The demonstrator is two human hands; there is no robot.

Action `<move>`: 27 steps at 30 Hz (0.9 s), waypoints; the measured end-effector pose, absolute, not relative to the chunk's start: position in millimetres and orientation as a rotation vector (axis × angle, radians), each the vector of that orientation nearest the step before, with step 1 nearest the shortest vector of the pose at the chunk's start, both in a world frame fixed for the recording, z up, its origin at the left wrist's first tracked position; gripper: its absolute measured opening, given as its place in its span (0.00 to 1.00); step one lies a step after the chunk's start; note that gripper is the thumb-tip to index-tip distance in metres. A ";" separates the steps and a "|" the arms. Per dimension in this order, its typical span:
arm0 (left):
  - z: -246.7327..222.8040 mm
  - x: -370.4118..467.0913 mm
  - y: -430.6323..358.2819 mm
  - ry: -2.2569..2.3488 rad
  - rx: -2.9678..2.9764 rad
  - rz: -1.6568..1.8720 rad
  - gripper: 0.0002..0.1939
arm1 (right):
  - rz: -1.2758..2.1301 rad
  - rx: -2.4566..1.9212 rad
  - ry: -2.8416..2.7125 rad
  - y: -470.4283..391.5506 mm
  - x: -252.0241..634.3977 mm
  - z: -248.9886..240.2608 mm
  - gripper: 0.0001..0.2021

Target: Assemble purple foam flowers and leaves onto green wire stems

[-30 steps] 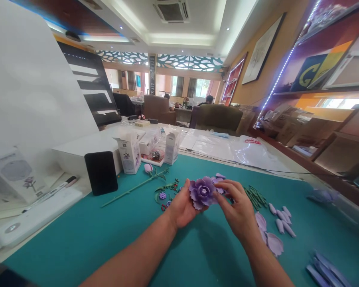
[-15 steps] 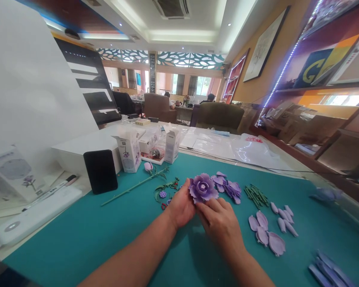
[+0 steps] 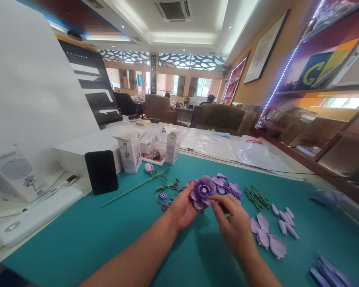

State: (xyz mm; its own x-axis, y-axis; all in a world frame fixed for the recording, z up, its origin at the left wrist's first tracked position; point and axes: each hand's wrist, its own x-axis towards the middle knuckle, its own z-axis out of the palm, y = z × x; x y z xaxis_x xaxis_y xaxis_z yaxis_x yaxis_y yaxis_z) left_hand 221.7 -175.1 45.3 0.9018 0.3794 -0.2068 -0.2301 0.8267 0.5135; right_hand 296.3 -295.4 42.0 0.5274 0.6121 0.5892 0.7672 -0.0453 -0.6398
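Observation:
A purple toy flower with ruffled layered petals faces up above the green mat. My left hand holds it from the left and beneath, the thumb against its edge. At the flower's right edge my right hand pinches a petal's rim between thumb and fingertips. Just behind lies a pile of loose purple petals. To the left of the flower are small green, red and purple pieces, partly hidden by my left hand.
On the mat at right lie green stem pieces, pale lilac petals, bud-like pieces and long bluish parts. A green stem, pink bud, black tablet-like panel and cartons stand or lie left.
My right hand has moved from beneath the flower to its right edge, fingertips now pinching the rim. The flower has tilted slightly in my left hand.

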 end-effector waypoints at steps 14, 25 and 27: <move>39.6 218.3 -170.6 0.288 0.858 0.616 0.20 | 0.822 -1.003 -0.148 -276.0 287.2 32.3 0.22; 53.1 199.5 -196.6 0.041 1.483 0.738 0.25 | 1.027 -0.788 -0.202 -283.5 307.0 32.1 0.22; 59.1 197.9 -197.9 0.103 1.462 0.850 0.22 | 1.003 -0.727 -0.149 -287.0 306.7 39.2 0.22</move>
State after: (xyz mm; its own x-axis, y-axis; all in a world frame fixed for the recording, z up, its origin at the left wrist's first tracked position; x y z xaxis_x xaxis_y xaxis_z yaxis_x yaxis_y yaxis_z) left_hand 197.9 -197.9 59.1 0.7130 0.5567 0.4263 -0.4392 -0.1193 0.8904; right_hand 306.7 -287.0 39.2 0.5490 0.8099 -0.2066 -0.7149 0.3270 -0.6181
